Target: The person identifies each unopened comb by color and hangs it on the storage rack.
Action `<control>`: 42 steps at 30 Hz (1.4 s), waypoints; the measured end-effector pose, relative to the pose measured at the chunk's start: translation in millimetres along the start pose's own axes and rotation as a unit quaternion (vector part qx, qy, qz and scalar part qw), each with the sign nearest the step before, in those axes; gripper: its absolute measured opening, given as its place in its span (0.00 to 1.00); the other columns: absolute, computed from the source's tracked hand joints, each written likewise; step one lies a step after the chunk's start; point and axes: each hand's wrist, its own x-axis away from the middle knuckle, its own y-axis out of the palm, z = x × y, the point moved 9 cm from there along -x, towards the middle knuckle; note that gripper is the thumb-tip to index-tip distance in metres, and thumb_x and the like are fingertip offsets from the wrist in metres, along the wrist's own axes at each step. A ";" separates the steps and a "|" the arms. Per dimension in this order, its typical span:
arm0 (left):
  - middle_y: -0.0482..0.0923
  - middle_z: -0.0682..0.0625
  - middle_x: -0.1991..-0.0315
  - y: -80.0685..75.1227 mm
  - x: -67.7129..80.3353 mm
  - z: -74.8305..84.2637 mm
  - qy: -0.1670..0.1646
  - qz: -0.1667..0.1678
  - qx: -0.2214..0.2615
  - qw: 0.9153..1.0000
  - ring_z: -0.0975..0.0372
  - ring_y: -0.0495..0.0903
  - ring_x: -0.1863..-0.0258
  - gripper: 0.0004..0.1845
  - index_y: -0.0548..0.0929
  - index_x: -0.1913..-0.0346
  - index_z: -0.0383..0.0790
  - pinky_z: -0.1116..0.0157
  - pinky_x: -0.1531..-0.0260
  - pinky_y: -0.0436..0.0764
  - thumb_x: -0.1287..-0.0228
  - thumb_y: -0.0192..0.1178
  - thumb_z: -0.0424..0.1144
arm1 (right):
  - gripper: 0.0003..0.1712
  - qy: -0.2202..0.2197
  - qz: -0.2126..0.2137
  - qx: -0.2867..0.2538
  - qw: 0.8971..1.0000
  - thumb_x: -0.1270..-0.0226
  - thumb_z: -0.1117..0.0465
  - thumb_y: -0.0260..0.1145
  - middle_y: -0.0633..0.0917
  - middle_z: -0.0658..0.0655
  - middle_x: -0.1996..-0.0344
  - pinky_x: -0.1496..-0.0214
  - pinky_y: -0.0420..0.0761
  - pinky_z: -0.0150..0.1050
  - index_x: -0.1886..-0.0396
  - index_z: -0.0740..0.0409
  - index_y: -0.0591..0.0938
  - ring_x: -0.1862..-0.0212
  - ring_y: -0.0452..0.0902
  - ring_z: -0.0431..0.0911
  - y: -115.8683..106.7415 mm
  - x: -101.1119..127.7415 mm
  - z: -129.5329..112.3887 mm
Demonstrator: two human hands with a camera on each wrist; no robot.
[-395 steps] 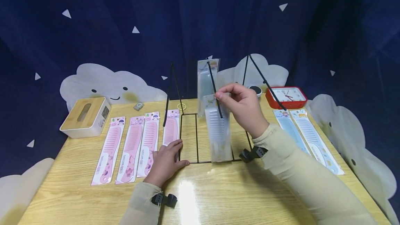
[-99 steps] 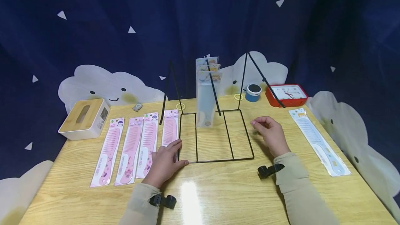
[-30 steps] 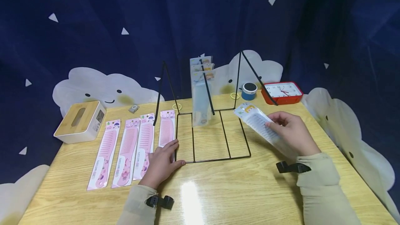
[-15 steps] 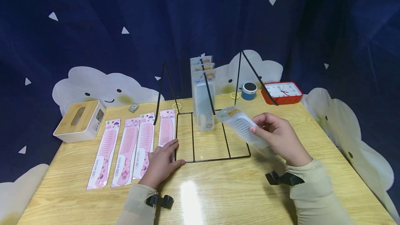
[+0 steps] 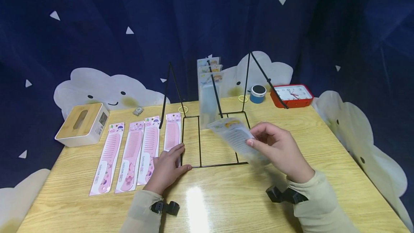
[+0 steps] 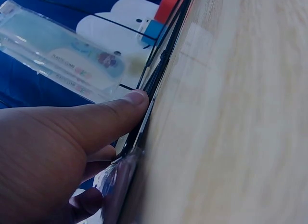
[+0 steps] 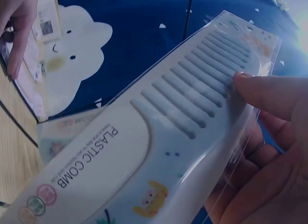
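In the head view my right hand [image 5: 279, 150] pinches a packaged blue comb [image 5: 237, 137] by its right edge, thumb on the front. The comb is tilted, hole end pointing to the upper left, above the right part of a black wire rack [image 5: 223, 164]. The right wrist view shows its wide teeth and the words "PLASTIC COMB" on the packaged comb [image 7: 192, 84]. Several packaged blue combs [image 5: 208, 100] hang one behind another on the rack's middle hook [image 5: 216, 91]. My left hand [image 5: 167, 168] rests at the rack's front left corner, its thumb [image 6: 137, 99] touching the wire.
Several packaged pink combs [image 5: 129, 161] lie left of the rack. A tissue box [image 5: 83, 125] stands at the far left. Behind the rack are a small blue speaker [image 5: 257, 94], a red clock [image 5: 292, 96] and yellow rings [image 5: 242, 99]. Other hooks [image 5: 165, 96] project forward.
The right hand has picked up the last blue comb from the table's right side and carried it leftward to the rack. The left hand keeps its place. More blue combs hang than 13 seconds ago.
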 end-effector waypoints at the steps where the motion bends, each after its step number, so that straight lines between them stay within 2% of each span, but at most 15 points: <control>1: 0.67 0.53 0.27 0.0 -0.1 0.2 0.000 0.000 -0.001 1.000 0.56 0.70 0.57 0.39 0.76 0.31 0.43 0.52 0.58 0.62 0.44 0.73 0.55 | 0.08 -0.003 0.001 -0.001 1.000 0.37 0.72 0.71 0.85 0.51 0.62 0.66 0.81 0.36 0.59 0.61 0.84 0.67 0.80 0.46 0.6 0.8 -2.1; 5: 0.67 0.53 0.27 -0.3 -0.4 0.7 -0.001 -0.001 -0.004 1.000 0.57 0.69 0.58 0.39 0.76 0.31 0.43 0.53 0.58 0.62 0.44 0.73 0.55 | 0.08 -0.017 0.003 -0.010 1.000 0.38 0.74 0.70 0.85 0.47 0.61 0.64 0.82 0.36 0.59 0.65 0.83 0.66 0.81 0.46 2.2 2.8 -8.8; 10: 0.68 0.53 0.27 -0.2 -0.9 0.6 -0.002 -0.001 -0.002 1.000 0.58 0.68 0.60 0.39 0.76 0.31 0.42 0.53 0.59 0.62 0.44 0.73 0.54 | 0.09 -0.020 0.013 -0.014 1.000 0.38 0.74 0.70 0.86 0.51 0.62 0.66 0.83 0.37 0.59 0.63 0.84 0.67 0.83 0.46 1.1 3.5 -12.0; 22: 0.67 0.54 0.27 -0.7 -0.8 1.1 -0.003 -0.004 0.000 1.000 0.59 0.67 0.62 0.39 0.75 0.31 0.42 0.54 0.59 0.61 0.44 0.73 0.55 | 0.08 0.017 0.025 -0.010 0.999 0.36 0.71 0.71 0.86 0.58 0.64 0.65 0.83 0.37 0.57 0.64 0.83 0.66 0.82 0.47 3.5 -0.3 -0.6; 27: 0.67 0.54 0.27 0.0 -0.9 0.9 -0.004 -0.005 0.000 1.000 0.59 0.68 0.61 0.39 0.75 0.30 0.43 0.54 0.59 0.61 0.43 0.73 0.55 | 0.08 0.043 0.011 -0.032 0.999 0.35 0.69 0.70 0.86 0.58 0.62 0.63 0.82 0.37 0.57 0.64 0.83 0.65 0.82 0.47 14.2 -6.1 14.0; 35: 0.67 0.53 0.27 1.3 0.4 -0.3 -0.005 -0.006 0.001 1.000 0.58 0.68 0.60 0.39 0.76 0.31 0.43 0.53 0.59 0.61 0.44 0.73 0.55 | 0.05 0.071 -0.013 -0.070 0.995 0.33 0.66 0.69 0.84 0.57 0.64 0.61 0.80 0.35 0.63 0.65 0.83 0.64 0.79 0.44 43.6 -16.7 38.5; 42: 0.68 0.53 0.27 1.1 0.0 -0.2 -0.003 -0.004 0.004 1.000 0.58 0.67 0.61 0.39 0.76 0.31 0.42 0.53 0.59 0.61 0.44 0.73 0.54 | 0.08 0.089 0.003 -0.090 0.992 0.31 0.63 0.69 0.84 0.57 0.65 0.60 0.77 0.35 0.63 0.65 0.83 0.63 0.76 0.45 56.7 -28.6 46.8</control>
